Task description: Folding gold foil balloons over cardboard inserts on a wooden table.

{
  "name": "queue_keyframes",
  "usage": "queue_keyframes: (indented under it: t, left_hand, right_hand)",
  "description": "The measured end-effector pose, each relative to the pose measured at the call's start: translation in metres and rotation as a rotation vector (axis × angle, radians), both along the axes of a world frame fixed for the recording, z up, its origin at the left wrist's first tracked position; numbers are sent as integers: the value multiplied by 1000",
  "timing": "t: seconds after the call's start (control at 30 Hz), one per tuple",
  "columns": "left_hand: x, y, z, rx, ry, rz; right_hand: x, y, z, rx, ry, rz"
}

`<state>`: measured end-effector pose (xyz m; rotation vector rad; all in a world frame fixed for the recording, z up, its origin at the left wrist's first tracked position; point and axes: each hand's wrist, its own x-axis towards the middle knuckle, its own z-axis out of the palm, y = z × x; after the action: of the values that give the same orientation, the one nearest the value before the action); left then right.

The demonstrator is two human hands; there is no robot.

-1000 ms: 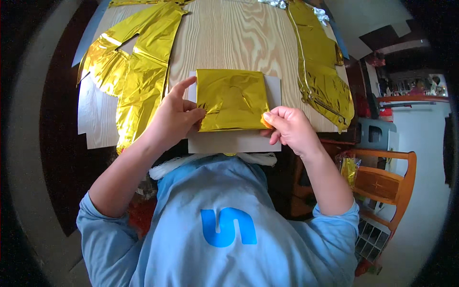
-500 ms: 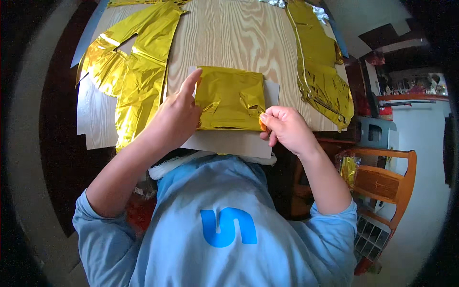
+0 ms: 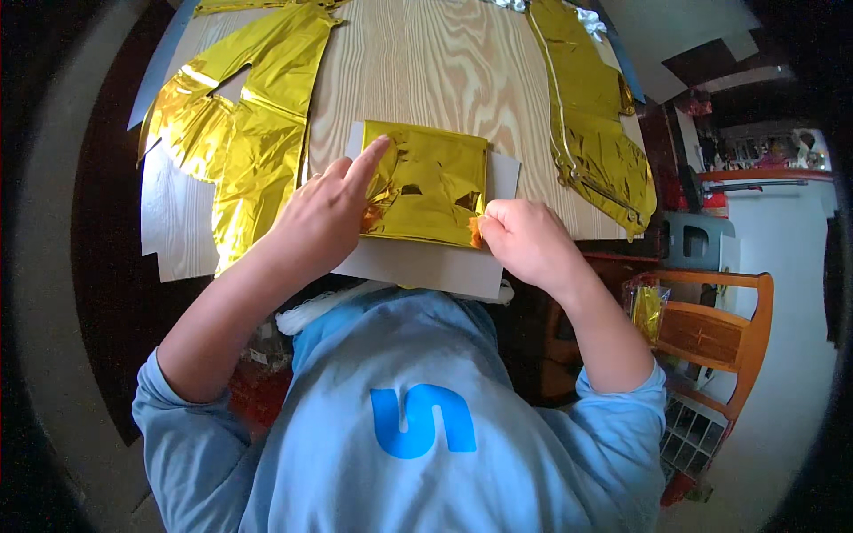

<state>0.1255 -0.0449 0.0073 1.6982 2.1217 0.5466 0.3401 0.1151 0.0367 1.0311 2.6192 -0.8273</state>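
A folded gold foil sheet (image 3: 435,164) lies on a pale flat board (image 3: 426,268) at the near edge of the table. My left hand (image 3: 324,209) rests at the foil's left side, its index finger stretched out over the surface; its other fingers are partly hidden. At the near right corner, my right hand (image 3: 526,233) is closed, pinching the foil's edge between thumb and fingers. Dents and wrinkles show in the foil's middle and beside my right hand. An orange reflection glows at the pinched corner.
On the wood-grain table (image 3: 426,62), a large gold foil piece (image 3: 271,133) spreads at the left. Another gold foil piece (image 3: 591,124) with a pale cord-like line lies right. A wooden chair (image 3: 711,333) stands at the right, with a clear packet (image 3: 649,311) by its backrest.
My left index finger has tipped right and down onto the foil. My right hand has turned and closed more tightly at the corner, shifting slightly nearer. New wrinkles show in the foil's middle.
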Motion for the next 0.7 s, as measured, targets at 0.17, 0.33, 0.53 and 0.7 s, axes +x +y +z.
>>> queue_keyframes:
  t: [0.17, 0.33, 0.53, 0.7]
  left_hand:
    - [0, 1, 6, 16, 67, 27]
    - [-8, 1, -13, 293, 315, -81]
    - [-20, 0, -27, 263, 311, -230]
    - [-24, 2, -26, 284, 264, -262]
  right_hand:
    - [0, -12, 4, 258, -4, 48]
    - [8, -19, 3, 423, 141, 111]
    - [3, -8, -15, 348, 505, 203]
    - [-46, -11, -37, 561, 454, 243]
